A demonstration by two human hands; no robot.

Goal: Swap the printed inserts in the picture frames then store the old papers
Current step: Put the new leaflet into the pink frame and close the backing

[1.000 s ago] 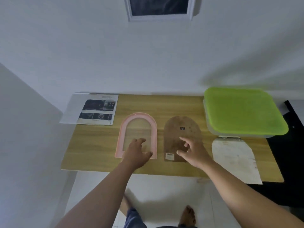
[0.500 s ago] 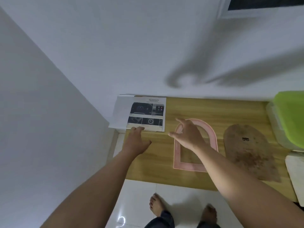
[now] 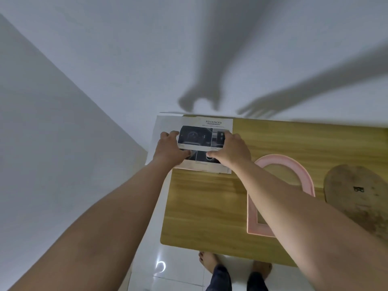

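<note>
A printed sheet (image 3: pixel 201 131) with dark photos and the heading "ADVANCED" lies at the far left corner of the wooden table (image 3: pixel 201 202), on top of blank white papers (image 3: pixel 159 127) that overhang the edge. My left hand (image 3: pixel 170 149) rests on the sheet's left side, thumb and fingers curled at its edge. My right hand (image 3: pixel 231 150) presses its right side, thumb near the bottom. Whether the sheet is lifted I cannot tell. A pink arched picture frame (image 3: pixel 281 162) lies flat to the right, partly under my right forearm. A brown arched backing board (image 3: pixel 359 194) lies beside it.
The table stands against a white wall, with a second wall close on the left. White floor tiles (image 3: pixel 147 259) and my bare feet (image 3: pixel 207 259) show below the table's near edge.
The view has swung left. Both hands left the frame and backing board and reached to the far left corner, landing on the printed sheet. The green-lidded box is out of view.
</note>
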